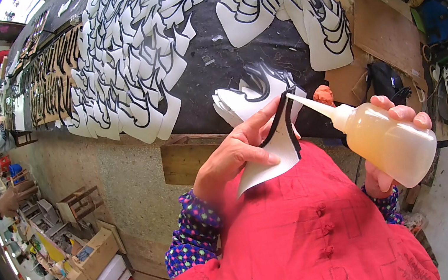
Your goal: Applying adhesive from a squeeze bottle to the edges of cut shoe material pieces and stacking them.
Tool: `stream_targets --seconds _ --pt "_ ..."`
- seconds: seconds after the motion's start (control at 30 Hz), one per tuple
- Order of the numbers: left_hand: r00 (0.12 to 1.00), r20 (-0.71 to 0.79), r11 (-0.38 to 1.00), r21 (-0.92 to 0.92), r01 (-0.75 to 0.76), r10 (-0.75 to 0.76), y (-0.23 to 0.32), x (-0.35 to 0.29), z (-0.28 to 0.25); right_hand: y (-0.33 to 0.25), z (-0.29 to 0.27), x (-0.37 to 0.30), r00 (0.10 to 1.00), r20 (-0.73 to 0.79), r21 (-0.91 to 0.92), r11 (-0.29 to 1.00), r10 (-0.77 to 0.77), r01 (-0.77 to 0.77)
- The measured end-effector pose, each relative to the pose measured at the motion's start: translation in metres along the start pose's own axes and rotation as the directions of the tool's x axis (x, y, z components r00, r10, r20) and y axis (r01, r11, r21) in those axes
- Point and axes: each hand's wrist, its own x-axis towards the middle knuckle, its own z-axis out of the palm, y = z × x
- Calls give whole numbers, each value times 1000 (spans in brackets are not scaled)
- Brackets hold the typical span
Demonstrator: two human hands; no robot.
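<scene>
My left hand (238, 152) grips a white cut piece with a black edge strip (268, 171), thumb on its face and fingers toward its upper end. In my right hand (402, 114) is a translucent squeeze bottle (389, 141) of yellowish liquid, lying tilted with its long nozzle pointing up and left. The nozzle tip is at the upper end of the black strip; whether it touches cannot be made out. Just beyond my hands, a small stack of similar white pieces (230, 109) lies on the dark table (210, 61).
Overlapping rows of white black-edged pieces (127, 67) cover the table's left part. More pieces (249, 9) are fanned out at the far right. An orange lump (323, 95) sits near the nozzle. Cardboard (383, 22) and a dark bag (386, 81) are at the right. A wooden drawer (186, 161) is under the table edge.
</scene>
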Motion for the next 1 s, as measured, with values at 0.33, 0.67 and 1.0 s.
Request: stream_targets --seconds 0.33,0.67,1.0 --pt "1000 4 1000 -13 -5 5 -3 -2 -2 -4 1 3 999 4 9 999 47 -47" --pt "1000 -29 1000 -16 -4 4 -5 -4 -1 -9 -3 2 993 50 19 994 107 -108" --pt "1000 -24 1000 -13 20 -20 -3 -4 2 -12 1 5 994 21 -19 994 106 -106"
